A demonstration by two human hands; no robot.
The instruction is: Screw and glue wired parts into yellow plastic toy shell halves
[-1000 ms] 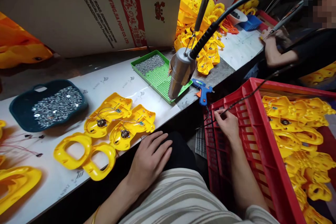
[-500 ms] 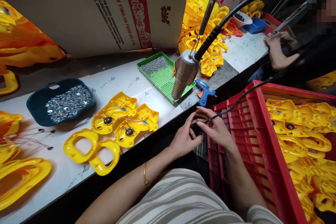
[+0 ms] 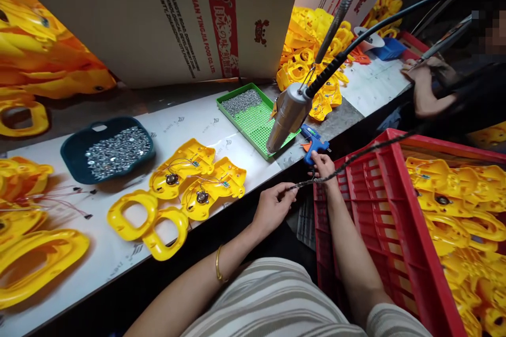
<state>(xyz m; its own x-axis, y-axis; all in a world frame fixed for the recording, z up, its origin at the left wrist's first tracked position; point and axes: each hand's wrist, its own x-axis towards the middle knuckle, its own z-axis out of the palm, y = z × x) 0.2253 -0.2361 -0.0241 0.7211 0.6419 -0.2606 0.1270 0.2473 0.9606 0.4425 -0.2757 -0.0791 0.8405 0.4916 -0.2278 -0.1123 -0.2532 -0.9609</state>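
Observation:
My left hand point(image 3: 274, 204) pinches the end of a dark braided cord point(image 3: 343, 167) in front of the bench edge. Just to its right, my right hand point(image 3: 324, 166) is closed at the lower end of the blue glue gun point(image 3: 314, 143), with the cord passing by its fingers. A silver electric screwdriver point(image 3: 288, 116) hangs over the green tray point(image 3: 253, 116), which holds small screws. Two yellow plastic shells point(image 3: 201, 155) with wires and round dark parts lie on the bench, left of my hands.
A dark green basin point(image 3: 71, 155) of metal parts stands on the bench at left, near more yellow pieces point(image 3: 43, 258). At right is a red crate point(image 3: 415, 253) filled with yellow shells. Cardboard stands behind. A person's hands point(image 3: 422, 81) work at upper right.
My hands have moved apart. My right hand has gone up to the glue gun and closed there, while my left hand keeps the cord end. The view has shifted slightly.

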